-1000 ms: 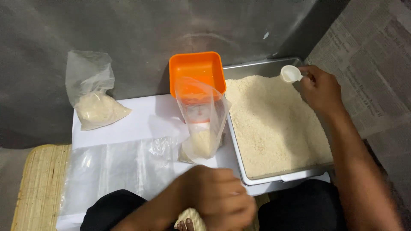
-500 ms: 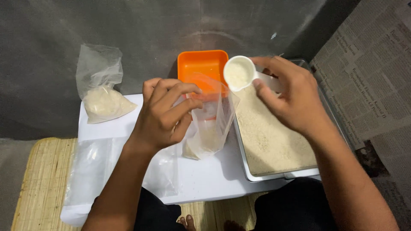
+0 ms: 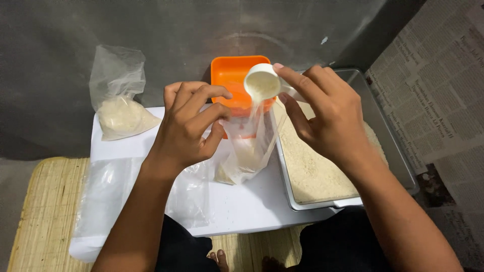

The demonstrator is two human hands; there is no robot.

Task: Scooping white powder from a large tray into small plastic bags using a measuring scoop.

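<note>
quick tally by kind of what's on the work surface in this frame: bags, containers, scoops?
Clear plastic bags with pale grain in them: 2, the bag being filled and the filled bag
Orange tub: 1
Metal tray of grain: 1
White scoop: 1
Flat stack of empty clear bags: 1 stack, sheets uncountable
Total: 6

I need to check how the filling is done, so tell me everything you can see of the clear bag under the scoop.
The clear plastic bag is thin, transparent and crinkled. It stands roughly upright on the white table, just left of the metal tray, mouth open at the top. The left hand pinches its upper edge. The right hand tips a white scoop over the mouth, and pale grain streams in, heaping in the bottom part.
</note>
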